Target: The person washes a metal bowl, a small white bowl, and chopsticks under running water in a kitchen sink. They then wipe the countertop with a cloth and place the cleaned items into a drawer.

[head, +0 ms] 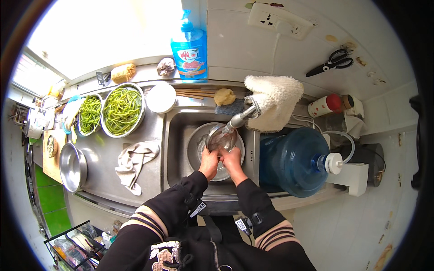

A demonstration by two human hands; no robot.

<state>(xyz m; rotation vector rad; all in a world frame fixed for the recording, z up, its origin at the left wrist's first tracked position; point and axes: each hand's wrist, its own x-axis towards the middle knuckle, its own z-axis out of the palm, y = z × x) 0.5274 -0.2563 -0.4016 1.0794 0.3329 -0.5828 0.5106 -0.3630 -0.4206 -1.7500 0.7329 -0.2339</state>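
Note:
Both my hands are over the sink (176, 149), at the near rim of a small metal bowl (222, 135) under the faucet (239, 119). My left hand (209, 163) grips the bowl's near left rim. My right hand (232, 161) is at its near right side, its fingers partly inside the bowl; whether they grip it I cannot tell. Water seems to run into the bowl. Below it, a larger round metal basin (193, 152) lies in the sink. A white towel (274, 101) hangs over the faucet's rear part.
Left on the steel counter are a bowl of green beans (122, 110), a second bowl of greens (90, 114), an empty steel bowl (73, 167), a cloth (137, 166) and a white round lid or dish (161, 98). A large blue water jug (295, 162) stands at right.

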